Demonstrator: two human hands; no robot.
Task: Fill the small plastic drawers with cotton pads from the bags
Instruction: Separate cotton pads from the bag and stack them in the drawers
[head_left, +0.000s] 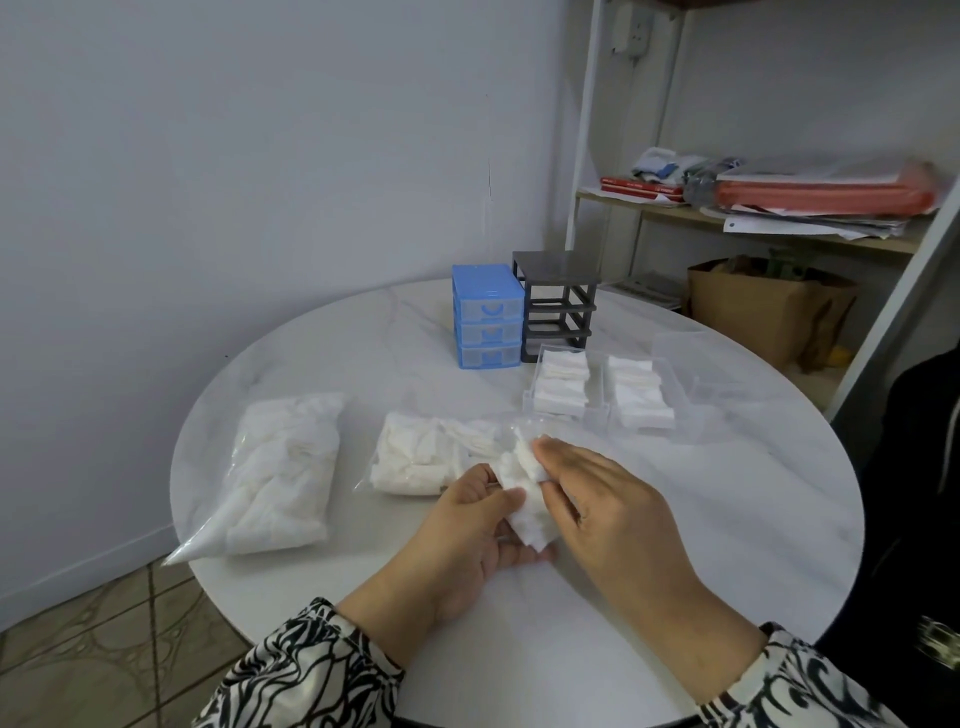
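Here, crumpled white cotton pads (524, 488), soft and uneven, pinched between left hand (470, 525) and right hand (608, 499).

You find no text you can read here: the red books (642, 188) on the shelf (779, 221) carry pale lettering on their spines, but it is too blurred to make out.

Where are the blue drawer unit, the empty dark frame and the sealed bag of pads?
blue drawer unit (487, 318): head view, middle drawer front.
dark frame (555, 262): head view, its flat top.
sealed bag (283, 470): head view, its middle.
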